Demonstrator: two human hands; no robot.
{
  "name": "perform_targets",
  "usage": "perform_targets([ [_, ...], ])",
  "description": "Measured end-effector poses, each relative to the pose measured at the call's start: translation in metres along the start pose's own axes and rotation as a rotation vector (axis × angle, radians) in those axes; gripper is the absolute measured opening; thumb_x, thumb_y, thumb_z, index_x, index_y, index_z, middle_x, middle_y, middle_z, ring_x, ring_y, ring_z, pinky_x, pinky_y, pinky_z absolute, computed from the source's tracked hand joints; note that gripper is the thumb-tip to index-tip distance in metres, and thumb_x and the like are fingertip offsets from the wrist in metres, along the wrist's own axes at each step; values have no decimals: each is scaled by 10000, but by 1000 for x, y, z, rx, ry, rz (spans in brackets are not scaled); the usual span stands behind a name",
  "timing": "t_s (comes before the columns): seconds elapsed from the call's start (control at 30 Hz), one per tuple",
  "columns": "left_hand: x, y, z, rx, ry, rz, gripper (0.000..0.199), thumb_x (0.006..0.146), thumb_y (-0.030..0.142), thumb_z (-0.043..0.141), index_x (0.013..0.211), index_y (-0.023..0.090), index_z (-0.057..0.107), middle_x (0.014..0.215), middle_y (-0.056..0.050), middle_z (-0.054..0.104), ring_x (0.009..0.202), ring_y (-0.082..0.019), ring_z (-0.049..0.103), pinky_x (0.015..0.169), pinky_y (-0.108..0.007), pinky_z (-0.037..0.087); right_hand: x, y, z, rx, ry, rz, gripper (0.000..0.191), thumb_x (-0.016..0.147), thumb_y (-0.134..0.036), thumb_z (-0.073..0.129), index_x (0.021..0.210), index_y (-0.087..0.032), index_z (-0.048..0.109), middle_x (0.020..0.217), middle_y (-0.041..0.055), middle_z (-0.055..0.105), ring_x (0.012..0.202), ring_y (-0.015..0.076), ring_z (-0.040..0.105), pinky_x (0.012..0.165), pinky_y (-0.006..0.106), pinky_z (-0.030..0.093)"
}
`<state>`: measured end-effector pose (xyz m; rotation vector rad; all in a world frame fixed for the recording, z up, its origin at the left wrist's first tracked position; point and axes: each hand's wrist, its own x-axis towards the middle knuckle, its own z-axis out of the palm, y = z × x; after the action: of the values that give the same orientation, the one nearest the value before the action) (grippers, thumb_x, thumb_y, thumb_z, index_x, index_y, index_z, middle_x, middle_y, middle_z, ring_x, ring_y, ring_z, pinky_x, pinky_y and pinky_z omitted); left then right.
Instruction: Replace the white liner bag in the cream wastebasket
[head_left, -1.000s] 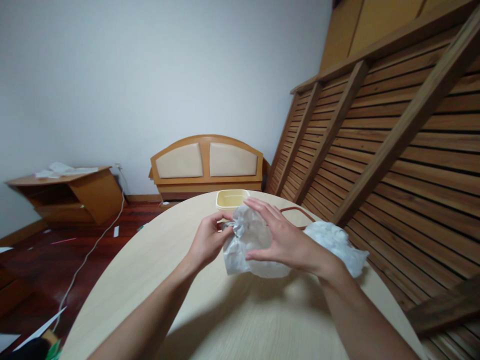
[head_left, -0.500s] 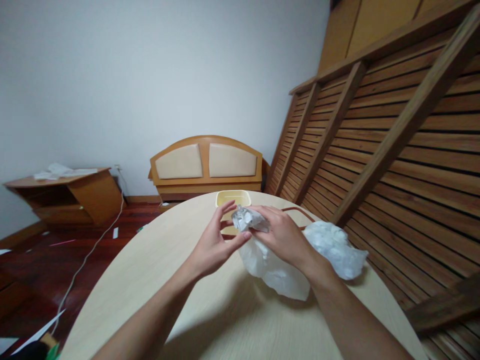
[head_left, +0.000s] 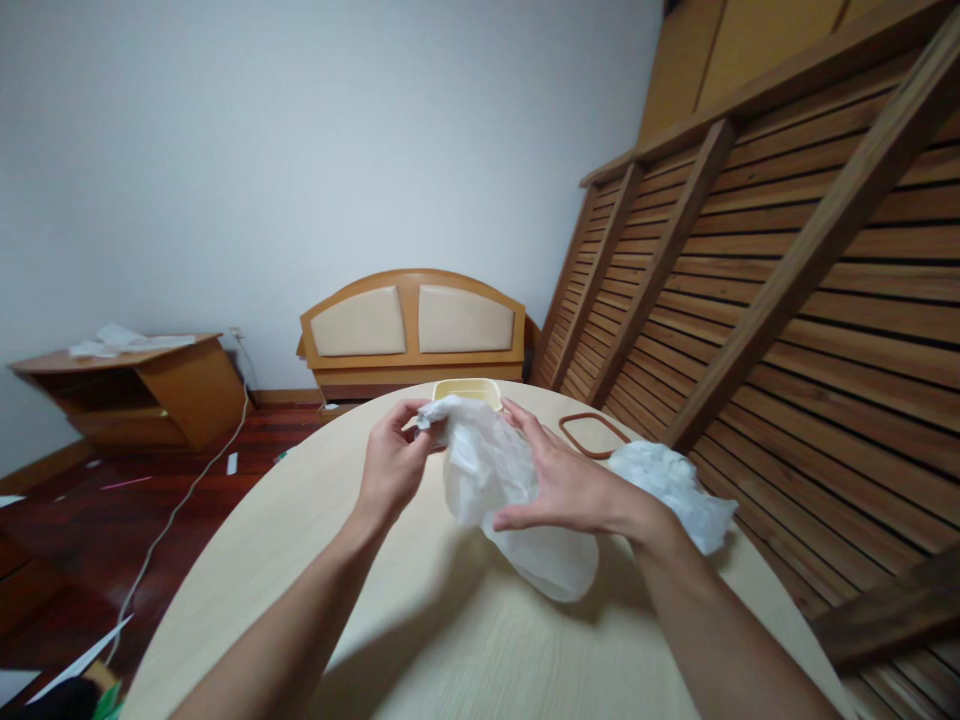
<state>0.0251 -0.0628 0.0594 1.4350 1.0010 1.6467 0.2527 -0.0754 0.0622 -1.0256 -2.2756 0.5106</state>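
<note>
A thin white plastic bag (head_left: 491,470) hangs above the table, its lower part drooping toward the tabletop. My left hand (head_left: 394,455) pinches the gathered top end of the bag between thumb and fingers. On the bag's right side is my right hand (head_left: 559,475), with thumb and fingers spread apart around the bag's loose body; whether the fingers touch it is hard to make out. Just behind the bag stands a pale yellow plastic container (head_left: 466,390), partly covered by it.
On the round wooden table (head_left: 300,540), a brown rounded frame (head_left: 592,436) lies at the back right beside another crumpled white plastic bag (head_left: 675,490). Slatted wooden panels (head_left: 750,330) lean along the right. A low cabinet (head_left: 142,390) stands at the left.
My left hand has closed on the bag's gathered end and drawn it left. My right hand has let go of that end and opened around the bag's body, uncovering the brown frame.
</note>
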Motion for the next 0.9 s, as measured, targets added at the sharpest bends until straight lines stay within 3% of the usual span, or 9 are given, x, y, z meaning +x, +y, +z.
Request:
perform_targets([
  [0.07,6,-2,-4,-74,81,-48,442,682,482,829,924,152,663,889,-28,693,738,-146,652,634,-245,569,-3,10,-3,46,-83,48,1396,567,-592,886,1605,-262,13,1634,201,227,1497,353,271,1204,552,252],
  [0.17,12,-6,-9,-143,143,-106,505,656,518,845,957,155,663,881,-22,685,725,-126,628,619,-221,548,-3,20,-2,183,-179,109,1366,588,-465,908,1609,-252,25,1577,196,367,1410,329,434,1158,513,350],
  [0.23,14,-9,-11,-175,154,-126,524,644,518,851,977,159,663,904,-28,688,739,-126,626,628,-222,545,0,24,-2,231,-227,114,1106,659,-322,867,1569,-232,246,1469,156,528,1281,304,568,1084,466,438],
  [0.3,17,-10,-13,-198,173,-135,520,626,505,860,960,161,658,905,-27,687,750,-127,627,644,-228,544,2,29,-3,203,-220,93,725,723,-205,775,1400,-214,515,1336,106,645,1170,286,636,1013,427,487],
  [0.4,21,-9,-16,-225,247,-134,511,581,477,873,911,165,638,877,-10,673,743,-118,618,659,-232,536,5,39,-8,101,-84,115,390,779,-163,674,1166,-204,662,1179,72,722,1066,271,676,929,385,519],
  [0.53,27,-6,-21,-232,381,-132,506,529,434,867,880,174,613,862,6,668,709,-103,606,662,-236,523,7,48,-15,-40,203,220,415,809,-217,670,1222,-214,632,1172,80,726,1031,266,685,896,384,520],
  [0.6,29,-5,-24,-189,427,-121,487,540,444,848,867,176,606,830,10,664,675,-97,595,625,-215,495,9,48,-16,-69,275,220,467,803,-241,689,1263,-216,610,1216,93,708,1070,269,671,932,403,507],
  [0.77,33,-4,-35,-38,441,-55,443,603,482,804,868,172,632,779,6,656,616,-98,563,538,-187,419,14,49,-2,-73,185,48,406,822,-278,681,1221,-216,631,1314,111,647,1228,275,589,1073,468,431],
  [0.9,34,-2,-40,61,350,-38,450,585,490,811,843,155,658,736,6,643,581,-108,542,520,-207,423,18,54,18,-175,143,-48,312,833,-241,671,1143,-206,664,1537,130,461,1431,287,384,1174,513,310],
])
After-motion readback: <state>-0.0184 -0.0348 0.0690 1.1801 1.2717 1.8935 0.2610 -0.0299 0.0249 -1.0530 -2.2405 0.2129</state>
